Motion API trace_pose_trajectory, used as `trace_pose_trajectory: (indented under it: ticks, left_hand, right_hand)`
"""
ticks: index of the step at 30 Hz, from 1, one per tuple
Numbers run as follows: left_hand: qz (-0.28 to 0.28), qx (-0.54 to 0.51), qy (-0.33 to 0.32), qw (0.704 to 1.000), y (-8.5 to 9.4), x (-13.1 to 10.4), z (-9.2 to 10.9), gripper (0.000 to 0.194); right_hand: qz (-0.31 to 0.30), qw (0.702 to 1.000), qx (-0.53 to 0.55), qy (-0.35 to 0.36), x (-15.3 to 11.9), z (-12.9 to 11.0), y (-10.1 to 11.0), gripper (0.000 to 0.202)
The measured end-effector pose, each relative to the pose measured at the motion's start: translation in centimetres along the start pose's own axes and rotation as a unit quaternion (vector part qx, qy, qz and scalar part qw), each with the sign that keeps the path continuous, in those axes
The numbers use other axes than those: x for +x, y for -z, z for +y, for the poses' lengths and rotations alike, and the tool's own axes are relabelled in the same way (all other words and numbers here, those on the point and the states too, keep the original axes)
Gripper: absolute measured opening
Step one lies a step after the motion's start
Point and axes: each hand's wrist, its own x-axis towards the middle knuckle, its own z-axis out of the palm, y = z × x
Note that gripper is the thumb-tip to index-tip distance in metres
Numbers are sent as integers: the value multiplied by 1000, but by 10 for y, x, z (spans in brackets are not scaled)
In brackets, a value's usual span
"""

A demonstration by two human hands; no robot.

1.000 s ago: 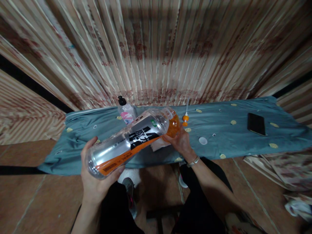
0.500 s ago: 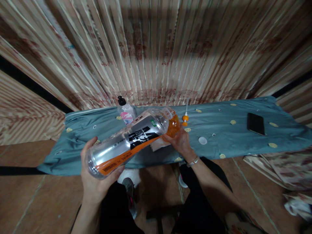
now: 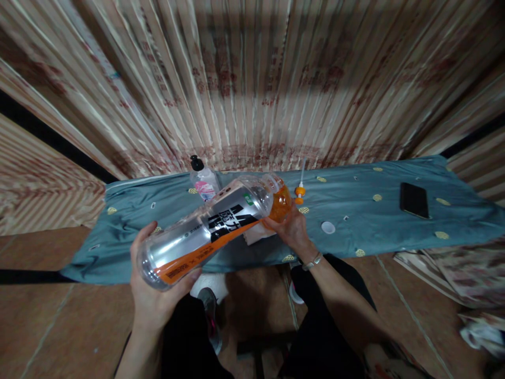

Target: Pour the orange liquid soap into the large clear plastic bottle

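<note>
Curtain (image 3: 252, 79), striped, behind. 
Worktop (image 3: 379, 221), draped in teal cloth. 
Clear bottle (image 3: 197, 237), silver-orange label, tilted above the worktop; left hand (image 3: 152, 295), fingers wrapped round its base. 
Black-capped bottle (image 3: 205, 181), beyond it. 
Orange container (image 3: 281, 206), at the clear bottle's neck; right hand (image 3: 294, 229), fingers gripping it. 
Pump head (image 3: 300, 192), orange-white. 
White disc (image 3: 328, 227).

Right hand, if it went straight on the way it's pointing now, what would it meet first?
Beyond the orange container that the right hand already holds, it would probably meet the large bottle first, near its neck. Depth there is hard to judge.
</note>
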Motion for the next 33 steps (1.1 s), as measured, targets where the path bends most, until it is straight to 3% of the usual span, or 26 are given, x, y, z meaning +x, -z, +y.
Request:
trace_pose_trajectory:
  ticks: [10,16,21,33]
  left_hand:
    - [-56,1,34,998,16,3,-10,108]
    - [-2,12,17,1000,8,0,-3,106]
    - [-67,3,28,997,18,1,-12,111]
    - [-51,5,28,998,16,3,-6,108]
  right_hand:
    - [3,1000,-12,-11,1,-2,0,100]
    - [-14,1000,-16,-19,1,-5,3,96]
    - [-25,999,-9,-27,1,-7,7,101]
    - [4,1000,-20,-17,2,-6,4,98]
